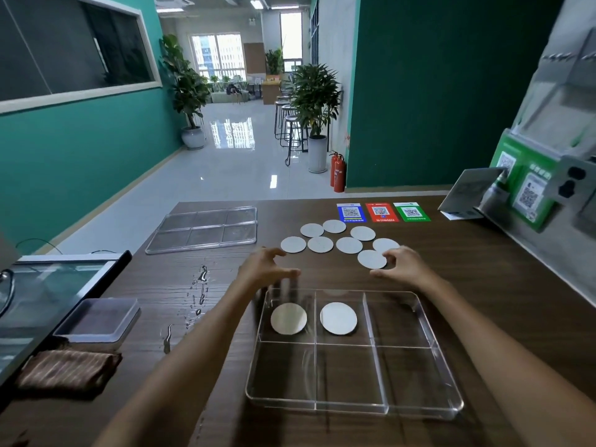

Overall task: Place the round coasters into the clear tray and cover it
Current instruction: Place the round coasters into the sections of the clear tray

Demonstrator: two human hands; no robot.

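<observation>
A clear six-compartment tray (416, 411) sits on the dark wooden counter near me. One white round coaster (288, 318) lies in its far-left compartment and another coaster (338, 318) in the far-middle one. Several more white coasters (350, 245) lie spread on the counter beyond the tray. My right hand (403, 264) has its fingers spread around the nearest loose coaster (371, 259), touching its edge. My left hand (266, 269) hovers open just past the tray's far-left corner, holding nothing. The clear lid (203, 229) lies flat at the far left.
Three QR code cards (382, 211) lie at the counter's far edge. A small lidded plastic box (100, 319) and a folded brown cloth (67, 371) are at the left. Water drops (200, 291) streak the wood. A wall stand with green signs (522, 185) is at right.
</observation>
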